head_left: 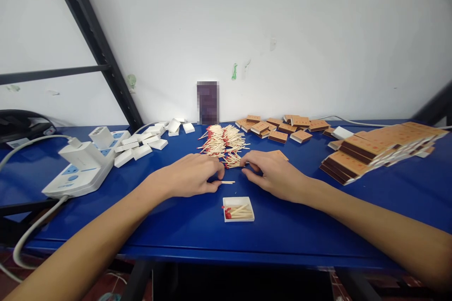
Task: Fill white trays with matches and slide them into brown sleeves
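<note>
My left hand (193,175) is closed, with its thumb and fingers pinching matches (228,182) whose pale sticks point right. Opposite it, my right hand (273,172) has its thumb and fingertips apart at the near right edge of a heap of red-tipped matches (223,141); nothing shows between them. In front of both hands sits an open white matchbox tray (238,199) holding several matches, their red heads toward the left. Part of a brown matchbox sleeve (280,154) shows behind my right hand.
White empty trays (143,140) lie piled at the left beside a white power strip (106,162) with plugs and cables. Brown matchboxes (278,127) are scattered at the back right, with stacked matchboxes (374,146) farther right. A blurred dark rectangle (208,102) stands against the wall.
</note>
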Tool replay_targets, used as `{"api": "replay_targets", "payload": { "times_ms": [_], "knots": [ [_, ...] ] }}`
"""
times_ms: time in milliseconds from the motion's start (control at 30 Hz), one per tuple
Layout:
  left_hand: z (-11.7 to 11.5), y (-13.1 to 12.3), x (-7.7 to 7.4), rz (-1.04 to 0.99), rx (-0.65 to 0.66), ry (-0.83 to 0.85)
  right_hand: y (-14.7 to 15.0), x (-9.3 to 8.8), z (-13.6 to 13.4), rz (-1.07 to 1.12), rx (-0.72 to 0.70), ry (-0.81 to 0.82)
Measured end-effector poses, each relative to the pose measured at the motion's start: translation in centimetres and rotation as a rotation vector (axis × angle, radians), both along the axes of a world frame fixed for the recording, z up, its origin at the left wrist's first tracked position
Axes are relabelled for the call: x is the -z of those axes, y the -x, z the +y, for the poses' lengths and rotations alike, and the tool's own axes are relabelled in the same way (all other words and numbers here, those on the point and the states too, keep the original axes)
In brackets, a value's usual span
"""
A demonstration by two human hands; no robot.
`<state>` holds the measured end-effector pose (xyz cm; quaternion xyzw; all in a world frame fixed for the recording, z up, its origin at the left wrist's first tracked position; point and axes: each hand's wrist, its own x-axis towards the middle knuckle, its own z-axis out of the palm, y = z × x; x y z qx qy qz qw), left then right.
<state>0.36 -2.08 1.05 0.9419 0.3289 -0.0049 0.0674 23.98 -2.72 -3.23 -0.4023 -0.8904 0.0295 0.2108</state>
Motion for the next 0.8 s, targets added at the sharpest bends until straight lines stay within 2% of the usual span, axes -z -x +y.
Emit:
{"api": "replay_targets", "payload": {
  "times_ms": [100, 233, 367, 633, 800],
  "knots": [
    [0.0, -0.6, -0.3, -0.001, 0.015, 0.040, 0.4, -0.1, -0.3, 0.025, -0.061, 0.010],
    [-0.3, -1.1, -0.7, 0.048, 0.010, 0.049, 0.7, -0.6, -1.5, 0.120, -0.210, 0.045],
    [-0.4, -0.9, -0.9, 0.089, -0.013, 0.030, 1.4, -1.2, -3.1, 0.187, -0.297, 0.130],
    [-0.2, -0.3, -0.8, 0.097, -0.041, 0.032, 2.6, -1.2, -4.4, 0.216, -0.205, 0.272],
    [-0.1, -0.2, -0.4, 0.039, -0.018, 0.059, 2.7, -1.2, -4.4, 0.166, -0.225, 0.305]
  ]
}}
